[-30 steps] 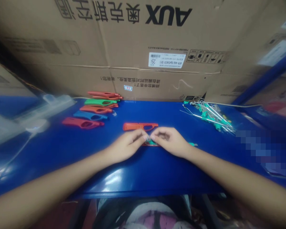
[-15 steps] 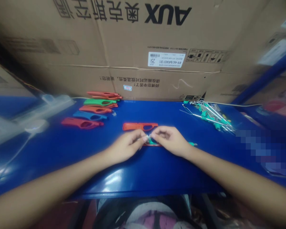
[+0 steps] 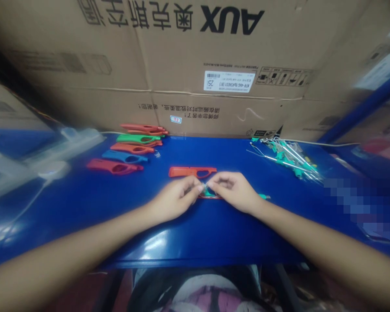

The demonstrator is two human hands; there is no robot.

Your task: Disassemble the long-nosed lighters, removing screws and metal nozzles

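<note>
My left hand (image 3: 177, 197) and my right hand (image 3: 235, 190) meet at the middle of the table, thumbs and forefingers pinched close together. Between and under the fingertips is a small teal part (image 3: 209, 192) with thin pale wires. It lies at a red casing (image 3: 211, 198), mostly covered by the hands. Whatever the fingertips pinch is too small to make out. A teal piece with a metal tip (image 3: 264, 196) sticks out beyond my right wrist. Just past the hands lies an orange-red casing half (image 3: 192, 172) with an oval opening, touched by neither hand.
Red, blue, orange and green casings (image 3: 125, 157) lie in a row at the left. A heap of teal parts with metal rods and wires (image 3: 289, 160) lies back right. A white power strip (image 3: 52, 160) sits far left. Cardboard (image 3: 169, 65) walls off the blue table's (image 3: 143, 242) back.
The view has shifted slightly, so everything appears a little further right. Both hands stay pinched at the same spot over the red casing, with only small finger movement.
</note>
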